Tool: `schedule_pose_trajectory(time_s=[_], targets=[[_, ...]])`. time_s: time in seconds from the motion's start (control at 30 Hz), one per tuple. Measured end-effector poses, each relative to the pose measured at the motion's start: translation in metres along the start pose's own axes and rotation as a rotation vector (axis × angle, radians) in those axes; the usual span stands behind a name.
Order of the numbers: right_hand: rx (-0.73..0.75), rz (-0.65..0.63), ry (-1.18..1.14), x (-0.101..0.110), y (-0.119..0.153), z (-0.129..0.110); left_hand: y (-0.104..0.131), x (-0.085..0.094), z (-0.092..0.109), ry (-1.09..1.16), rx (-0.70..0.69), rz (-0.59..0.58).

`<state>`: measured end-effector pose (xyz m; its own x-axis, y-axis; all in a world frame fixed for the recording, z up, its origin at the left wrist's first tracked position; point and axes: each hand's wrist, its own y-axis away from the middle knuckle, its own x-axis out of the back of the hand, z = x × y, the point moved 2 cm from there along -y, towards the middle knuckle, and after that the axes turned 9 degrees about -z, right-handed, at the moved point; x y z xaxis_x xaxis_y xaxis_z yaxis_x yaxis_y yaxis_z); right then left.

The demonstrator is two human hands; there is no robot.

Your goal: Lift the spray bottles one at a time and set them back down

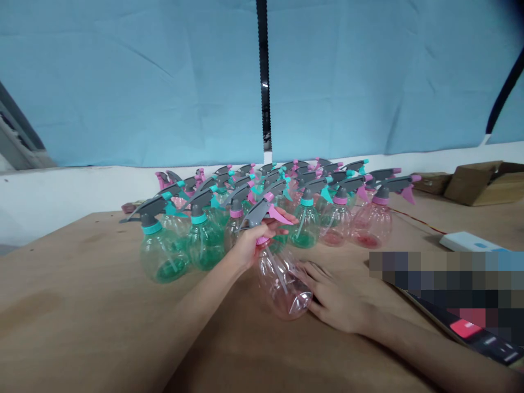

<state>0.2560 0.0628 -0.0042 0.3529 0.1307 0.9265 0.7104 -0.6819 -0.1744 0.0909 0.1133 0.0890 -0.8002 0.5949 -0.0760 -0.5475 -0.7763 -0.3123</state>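
Observation:
A clear pink spray bottle [282, 281] with a pink collar and a grey and pink trigger head leans to the left in front of me. My left hand [251, 243] is closed around its neck, just under the trigger head. Against the bottle's lower right side rests my right hand [331, 295], its fingers curled along the body, some of them hidden behind it. Close behind stand a green spray bottle [305, 229] and a pink spray bottle [372, 224]. Another green spray bottle [164, 254] is to the left of my left hand.
Several rows of green and pink spray bottles fill the back of the wooden table [82, 305]. Open cardboard boxes [483, 183] lie at the back right. A white device [470, 242] with a cable and a partly pixelated dark screen [487, 341] are on the right.

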Motion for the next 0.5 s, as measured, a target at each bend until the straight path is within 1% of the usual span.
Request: schedule_pose_trajectory(time_s=[0.23, 0.37, 0.5], targets=[[0.002, 0.007, 0.001, 0.001, 0.0, -0.002, 0.0, 0.0, 0.0, -0.022, -0.001, 0.03], [0.01, 0.0, 0.001, 0.003, 0.0, -0.004, 0.001, -0.004, 0.002, -0.048, -0.004, 0.055], [0.019, -0.012, -0.019, 0.006, -0.001, -0.005, 0.001, -0.01, 0.004, -0.07, -0.03, 0.046]])
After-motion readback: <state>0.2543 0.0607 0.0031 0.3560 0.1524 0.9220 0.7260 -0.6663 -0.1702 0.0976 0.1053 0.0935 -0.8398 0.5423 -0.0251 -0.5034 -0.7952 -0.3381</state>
